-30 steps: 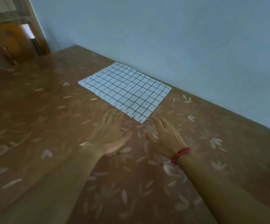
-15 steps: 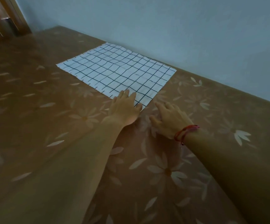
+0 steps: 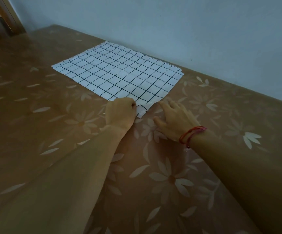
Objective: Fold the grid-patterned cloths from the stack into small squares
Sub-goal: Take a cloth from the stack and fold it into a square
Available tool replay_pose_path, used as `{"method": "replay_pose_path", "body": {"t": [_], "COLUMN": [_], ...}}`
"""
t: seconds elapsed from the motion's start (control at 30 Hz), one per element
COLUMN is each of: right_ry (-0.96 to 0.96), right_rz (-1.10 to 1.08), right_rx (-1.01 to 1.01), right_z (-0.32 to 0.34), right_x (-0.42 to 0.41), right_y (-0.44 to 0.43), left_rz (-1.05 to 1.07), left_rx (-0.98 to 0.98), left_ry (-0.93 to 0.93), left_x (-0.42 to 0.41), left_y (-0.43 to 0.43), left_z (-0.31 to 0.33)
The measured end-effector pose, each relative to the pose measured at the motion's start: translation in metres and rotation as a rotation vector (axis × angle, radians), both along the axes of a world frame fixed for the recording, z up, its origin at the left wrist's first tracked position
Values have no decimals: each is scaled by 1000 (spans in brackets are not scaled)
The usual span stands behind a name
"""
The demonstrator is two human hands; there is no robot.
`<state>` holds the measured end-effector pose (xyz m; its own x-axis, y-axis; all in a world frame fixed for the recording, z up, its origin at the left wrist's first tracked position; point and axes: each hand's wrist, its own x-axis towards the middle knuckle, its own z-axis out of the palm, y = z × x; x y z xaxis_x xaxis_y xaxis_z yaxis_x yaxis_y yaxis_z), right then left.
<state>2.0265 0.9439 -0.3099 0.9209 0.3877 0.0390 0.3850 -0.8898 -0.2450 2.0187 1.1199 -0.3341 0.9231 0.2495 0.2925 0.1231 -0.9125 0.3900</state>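
Centre frame: white black-gridded cloth stack [image 3: 120,73] on brown floral bench [image 3: 44,132]. The left hand [image 3: 120,112] grip curls, pinching its near corner; the right hand [image 3: 174,119] lies flat beside, empty. Step: likely separating top cloth; next, peel a single layer.

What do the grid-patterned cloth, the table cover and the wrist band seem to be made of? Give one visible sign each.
Grid-patterned cloth: probably thin matte woven fabric; its corner curls where the left hand pinches it.
Table cover: likely glossy plastic or oilcloth; printed flowers, soft sheen.
Wrist band: apparently red thread or cord; thin strands with a loose end.
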Motion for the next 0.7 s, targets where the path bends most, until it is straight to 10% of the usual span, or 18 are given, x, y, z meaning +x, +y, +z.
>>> {"method": "replay_pose_path", "body": {"t": [0.7], "right_ry": [-76], "right_rz": [-74], "right_rx": [-146], "right_z": [49], "right_x": [-115], "right_y": [-14], "left_rz": [-161], "left_rx": [-264], "left_ry": [90], "left_x": [-221], "left_y": [29], "left_z": [65]}}
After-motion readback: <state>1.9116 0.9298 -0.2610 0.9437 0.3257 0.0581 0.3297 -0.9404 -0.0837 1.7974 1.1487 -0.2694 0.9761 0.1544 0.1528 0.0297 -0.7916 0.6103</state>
